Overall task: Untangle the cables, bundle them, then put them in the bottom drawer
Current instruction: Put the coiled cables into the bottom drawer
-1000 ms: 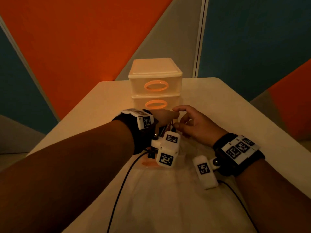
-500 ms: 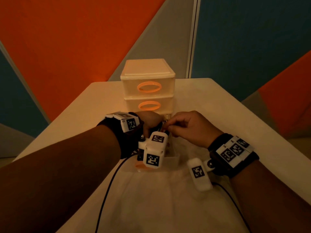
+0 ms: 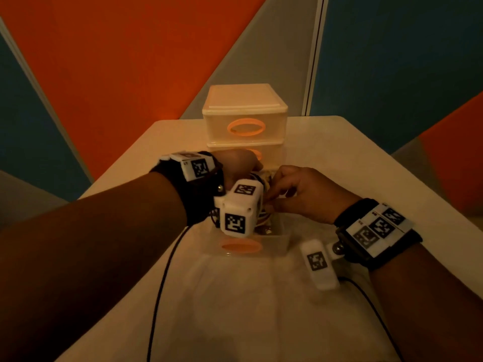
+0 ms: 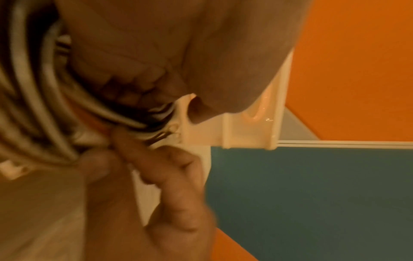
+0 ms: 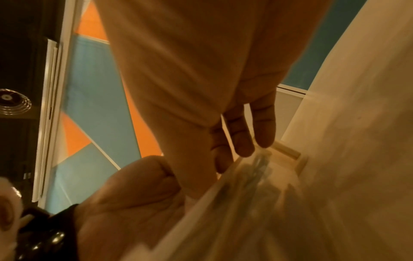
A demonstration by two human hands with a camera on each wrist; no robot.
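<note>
A bundle of white and black cables [image 3: 263, 218] [image 4: 42, 91] hangs over the pulled-out bottom drawer [image 3: 278, 242] of a small translucent drawer unit [image 3: 244, 105]. My left hand [image 3: 248, 169] [image 4: 178, 53] grips the coils from above; its wrist camera hides most of them in the head view. From the right, my right hand [image 3: 273, 198] [image 4: 114, 146] pinches the strands between thumb and forefinger. In the right wrist view my right hand [image 5: 225, 146] meets my left hand [image 5: 134, 185] just above the blurred drawer wall [image 5: 225, 203].
The unit stands at the middle of a pale table [image 3: 352, 158], its two upper drawers closed, each with an orange oval handle [image 3: 245, 128]. Thin black wires [image 3: 159, 296] run from both wrist cameras back toward me. Orange and teal wall panels stand behind.
A second ago my right hand reached with spread fingers toward my left hand; it has since closed on the cables. Both hands stay over the open drawer.
</note>
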